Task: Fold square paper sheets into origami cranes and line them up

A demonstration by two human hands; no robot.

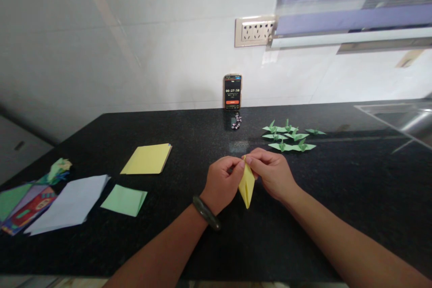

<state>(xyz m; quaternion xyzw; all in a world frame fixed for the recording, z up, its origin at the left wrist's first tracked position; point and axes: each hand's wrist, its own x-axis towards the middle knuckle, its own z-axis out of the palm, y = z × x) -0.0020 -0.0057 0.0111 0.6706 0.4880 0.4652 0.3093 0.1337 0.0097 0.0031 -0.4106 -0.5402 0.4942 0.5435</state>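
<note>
Both left hand [224, 182] and right hand [273, 173] pinch yellow fold [247, 185]; phone [232, 92] beyond it reads 00:27:58, cranes [282, 146] beyond-right, stack [146, 159] left.

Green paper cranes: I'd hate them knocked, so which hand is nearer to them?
Right. The right hand is on the near side and a little left of the green paper cranes; the left hand is farther left, across the folded yellow paper.

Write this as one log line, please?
left hand: holding yellow folded paper | right hand: pinching its far tip | green origami cranes: beyond right hand | smartphone: upright
</note>
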